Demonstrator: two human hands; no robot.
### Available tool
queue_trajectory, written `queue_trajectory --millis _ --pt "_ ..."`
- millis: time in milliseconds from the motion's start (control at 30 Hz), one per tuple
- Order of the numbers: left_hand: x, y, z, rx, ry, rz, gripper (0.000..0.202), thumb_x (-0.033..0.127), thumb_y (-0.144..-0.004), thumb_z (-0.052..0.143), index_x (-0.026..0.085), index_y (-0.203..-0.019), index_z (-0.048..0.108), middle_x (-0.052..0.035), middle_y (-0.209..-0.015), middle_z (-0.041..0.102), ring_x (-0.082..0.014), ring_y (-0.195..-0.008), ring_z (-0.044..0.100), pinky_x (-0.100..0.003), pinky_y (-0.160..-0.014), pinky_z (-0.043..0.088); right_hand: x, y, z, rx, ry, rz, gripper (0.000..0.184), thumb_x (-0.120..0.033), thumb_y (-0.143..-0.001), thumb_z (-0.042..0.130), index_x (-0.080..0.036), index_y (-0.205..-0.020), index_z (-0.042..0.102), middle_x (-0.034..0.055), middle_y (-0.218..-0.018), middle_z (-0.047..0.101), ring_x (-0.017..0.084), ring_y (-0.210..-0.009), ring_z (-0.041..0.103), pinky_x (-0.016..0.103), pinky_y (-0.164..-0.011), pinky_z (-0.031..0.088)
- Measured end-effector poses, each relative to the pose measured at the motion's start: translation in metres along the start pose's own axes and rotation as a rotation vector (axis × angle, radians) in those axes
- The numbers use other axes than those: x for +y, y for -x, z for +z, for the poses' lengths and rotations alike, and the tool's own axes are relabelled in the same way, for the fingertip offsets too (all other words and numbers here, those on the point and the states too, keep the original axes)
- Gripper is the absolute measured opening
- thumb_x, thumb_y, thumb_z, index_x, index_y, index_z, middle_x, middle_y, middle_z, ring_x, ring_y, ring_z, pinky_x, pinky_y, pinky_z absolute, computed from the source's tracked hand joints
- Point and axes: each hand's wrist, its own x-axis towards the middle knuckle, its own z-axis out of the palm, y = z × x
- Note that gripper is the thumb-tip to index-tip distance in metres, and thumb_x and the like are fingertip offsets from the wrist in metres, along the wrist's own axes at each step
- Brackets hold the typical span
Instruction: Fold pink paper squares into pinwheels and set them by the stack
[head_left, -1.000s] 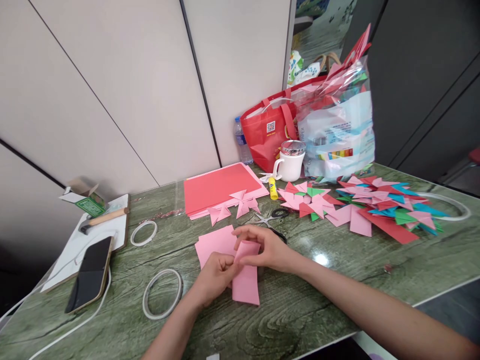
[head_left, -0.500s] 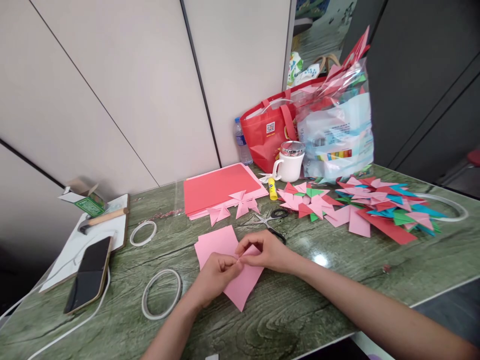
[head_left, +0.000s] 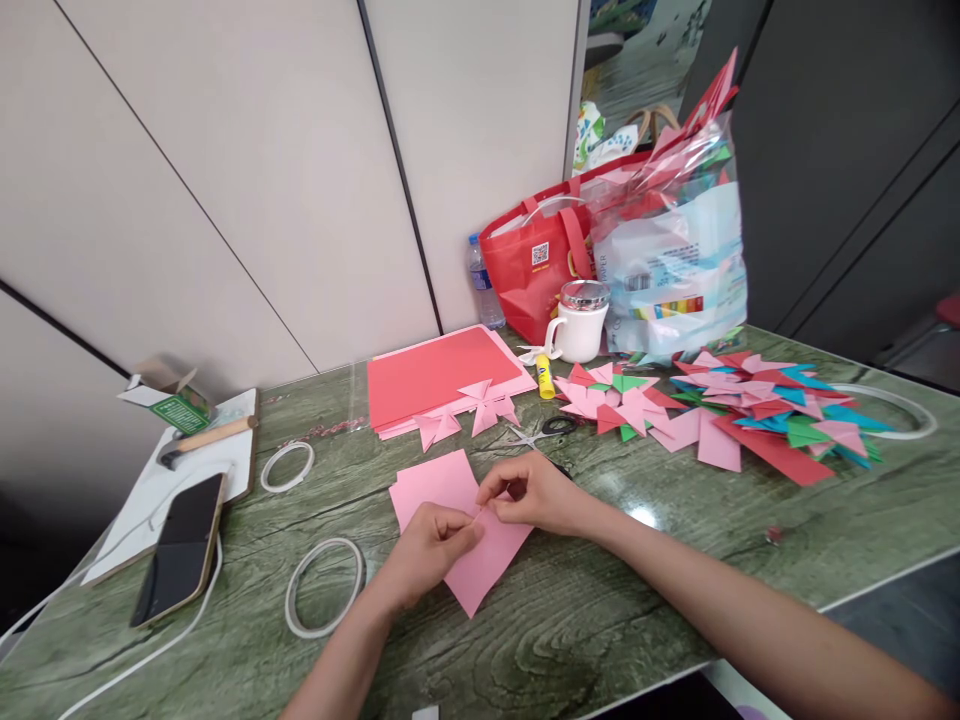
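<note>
My left hand (head_left: 429, 545) and my right hand (head_left: 529, 492) meet over a pink sheet of paper (head_left: 484, 562) that lies on the green table (head_left: 570, 620). Both pinch its upper edge where their fingertips touch. The sheet lies turned like a diamond, one corner pointing toward me. Under it sits another pink sheet (head_left: 433, 483). Scissors (head_left: 551, 428) lie just beyond my right hand, partly hidden by it.
Behind are a red paper stack (head_left: 435, 375) with folded pink shapes (head_left: 480, 407), a yellow glue stick (head_left: 545, 376), a white mug (head_left: 581, 322), a red bag (head_left: 536, 255) and a pile of coloured folded papers (head_left: 742, 410). Two tape rings (head_left: 324, 588), a phone (head_left: 180, 545) and a cable lie left.
The pink sheet, first hanging long toward me, has been turned to a diamond shape and laid flatter. Both hands shifted slightly away from me, keeping their pinch.
</note>
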Motion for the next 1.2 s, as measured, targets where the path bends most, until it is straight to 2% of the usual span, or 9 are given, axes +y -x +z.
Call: queue_trajectory --millis 133,267,367,467,533,667,933,1067,1200 --pt "-0.001 0.001 -0.003 0.025 0.023 -0.030 0.053 0.052 -0.072 0.056 0.019 -0.046 0.023 0.0060 -0.049 0.017 -0.0064 -0.047 0.013 -0.026 -0.045 0.008 0.006 -0.005 -0.013 0.048 -0.025 0.002 0.015 -0.009 -0.062 0.056 -0.016 -0.068 0.067 0.0010 -0.065 0.066 0.012 -0.059 0.058 0.022 -0.054 0.044" --pt "-0.002 0.000 -0.004 0.067 0.145 -0.071 0.049 0.051 -0.068 0.060 0.017 -0.042 0.038 0.0046 -0.044 0.028 -0.0066 -0.044 0.020 -0.024 -0.042 0.011 0.010 -0.010 -0.019 0.255 -0.118 0.034 0.011 -0.022 -0.069 0.058 -0.017 -0.077 0.064 0.0018 -0.070 0.065 0.013 -0.059 0.059 0.027 -0.058 0.048" --pt "-0.004 -0.001 -0.003 0.113 0.209 -0.092 0.047 0.050 -0.065 0.064 0.014 -0.041 0.047 0.0039 -0.041 0.035 -0.0061 -0.041 0.023 -0.023 -0.041 0.013 0.010 -0.008 -0.010 0.193 -0.182 0.037 0.021 -0.032 -0.073 0.059 -0.018 -0.089 0.062 0.0024 -0.076 0.066 0.015 -0.066 0.061 0.028 -0.061 0.049" --pt "-0.004 -0.002 0.000 0.134 0.251 -0.110 0.044 0.048 -0.063 0.067 0.013 -0.041 0.050 0.0039 -0.040 0.038 -0.0056 -0.039 0.028 -0.021 -0.039 0.019 0.011 -0.006 0.000 0.045 -0.078 0.022 0.016 -0.031 -0.071 0.063 -0.015 -0.071 0.062 0.0001 -0.064 0.061 0.012 -0.059 0.056 0.024 -0.055 0.043" --pt "-0.002 -0.001 0.001 0.129 0.317 -0.127 0.041 0.048 -0.063 0.068 0.012 -0.047 0.057 0.0017 -0.042 0.045 -0.0085 -0.041 0.038 -0.021 -0.041 0.029 0.013 -0.005 0.001 0.080 -0.043 0.014 0.018 -0.031 -0.073 0.061 -0.015 -0.064 0.060 -0.0002 -0.061 0.059 0.012 -0.057 0.053 0.023 -0.053 0.041" --pt "0.000 0.000 0.003 0.140 0.434 -0.158 0.034 0.045 -0.062 0.069 0.011 -0.058 0.065 -0.0029 -0.052 0.057 -0.0148 -0.050 0.053 -0.029 -0.053 0.046 0.015 -0.008 -0.005 0.195 -0.046 0.002 0.018 -0.031 -0.075 0.059 -0.015 -0.069 0.062 0.0017 -0.067 0.062 0.013 -0.061 0.054 0.023 -0.055 0.041" --pt "-0.006 -0.003 0.003 0.166 0.462 -0.129 0.034 0.043 -0.062 0.071 0.010 -0.057 0.065 -0.0025 -0.050 0.059 -0.0151 -0.048 0.057 -0.028 -0.051 0.048 0.015 -0.010 -0.002 0.228 -0.027 0.004 0.017 -0.032 -0.074 0.059 -0.015 -0.071 0.064 0.0032 -0.069 0.064 0.015 -0.063 0.056 0.025 -0.056 0.042" --pt "-0.003 -0.002 0.002 0.186 0.489 -0.138 0.035 0.043 -0.060 0.072 0.008 -0.057 0.065 -0.0063 -0.051 0.064 -0.0180 -0.049 0.061 -0.029 -0.049 0.050 0.020 -0.013 -0.007 0.242 -0.025 -0.002 0.019 -0.034 -0.074 0.060 -0.015 -0.071 0.063 0.0033 -0.068 0.065 0.014 -0.061 0.056 0.025 -0.056 0.043" --pt "0.002 -0.001 -0.004 0.224 0.508 -0.152 0.034 0.040 -0.063 0.069 0.007 -0.069 0.068 -0.0146 -0.066 0.071 -0.0230 -0.056 0.067 -0.033 -0.054 0.054 0.027 -0.018 -0.022 0.444 -0.008 -0.027 0.023 -0.037 -0.074 0.059 -0.014 -0.070 0.061 0.0029 -0.067 0.062 0.015 -0.061 0.055 0.025 -0.055 0.042"
